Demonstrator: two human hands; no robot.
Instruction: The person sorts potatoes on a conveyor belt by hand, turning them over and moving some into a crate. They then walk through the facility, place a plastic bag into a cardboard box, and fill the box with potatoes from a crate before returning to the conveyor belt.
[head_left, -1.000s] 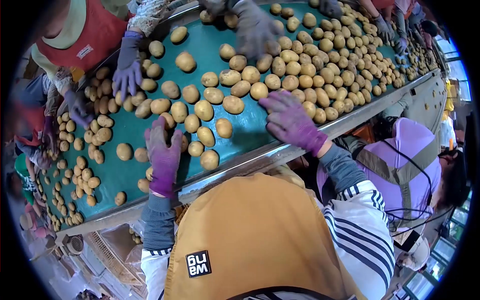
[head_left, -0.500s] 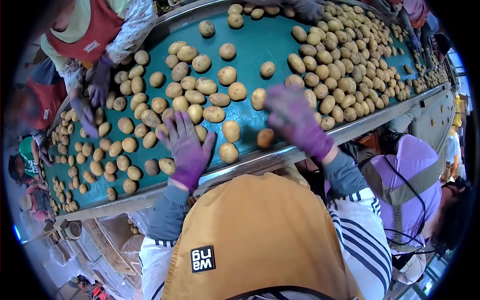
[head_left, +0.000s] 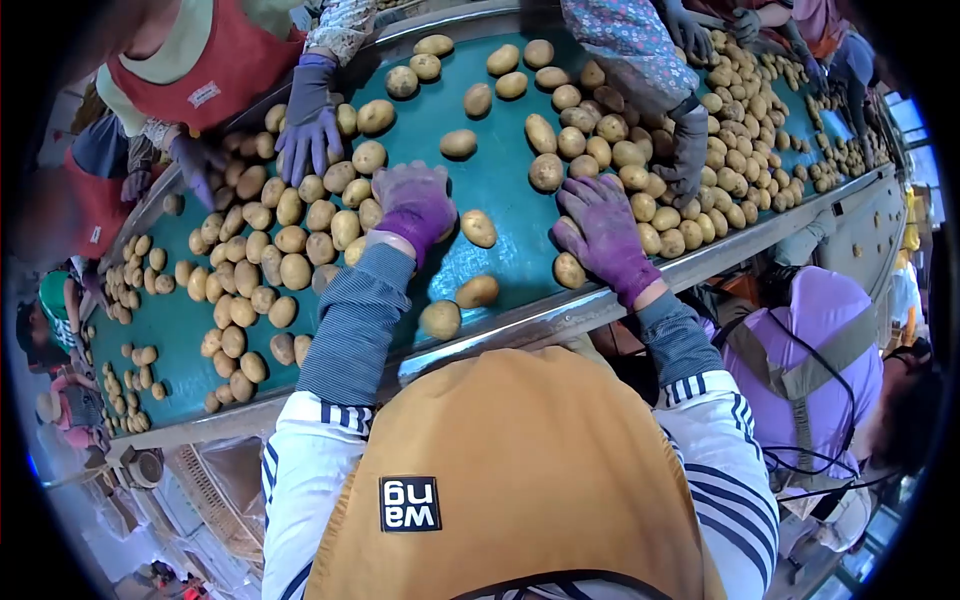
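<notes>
My left hand point(head_left: 414, 202), in a purple glove, reaches out over the green belt point(head_left: 500, 140) with its fingers curled down among a cluster of potatoes point(head_left: 300, 225); whether it grips one is hidden. My right hand point(head_left: 603, 232), also gloved in purple, lies flat and spread on the belt near its front edge, a potato point(head_left: 569, 270) touching its thumb side. Loose potatoes point(head_left: 478, 228) lie between my hands, and two more point(head_left: 440, 319) sit close to the belt's near rim.
Other people's gloved hands point(head_left: 308, 120) work the far side of the belt, one in a red apron point(head_left: 215, 60). A grey-gloved hand point(head_left: 688, 150) reaches in at the right. A person in purple point(head_left: 810, 340) stands to my right. A metal rim point(head_left: 540, 315) edges the belt.
My left hand has stretched farther out across the belt and curled its fingers. My right hand has settled flat near the front edge. The potatoes have shifted left along the belt.
</notes>
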